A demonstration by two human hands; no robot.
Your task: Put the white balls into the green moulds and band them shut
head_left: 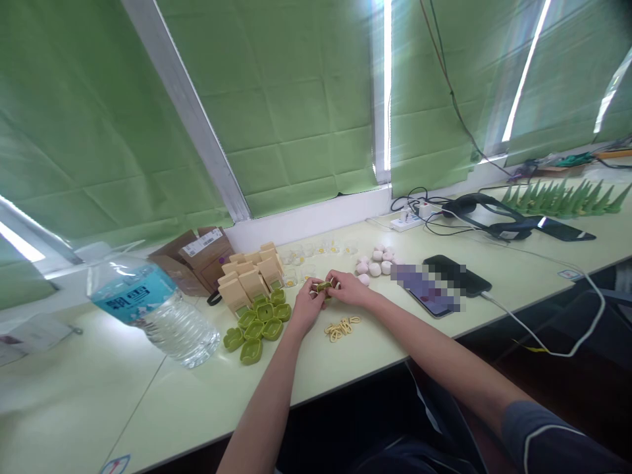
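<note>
My left hand (309,300) and my right hand (346,288) meet above the table, their fingers closed on a small green plastic piece (323,287). Its colour matches the green flower-shaped cups (254,330) grouped to the left of my left hand. Just below my hands lies a small heap of pale yellow rings (340,328). Several round pinkish-white pieces (375,268) sit beyond my right hand. Behind my left hand stand small clear cups (289,277) with yellow spots, beside upright beige pieces (253,284). My fingers cover part of the held piece.
A large water bottle (162,309) leans at the left, near an open cardboard box (197,260). To the right lie a phone (429,293), a black device (457,275) with a white cable, a headset (494,217) and green spiky pieces (563,199). A power strip (409,220) sits by the wall.
</note>
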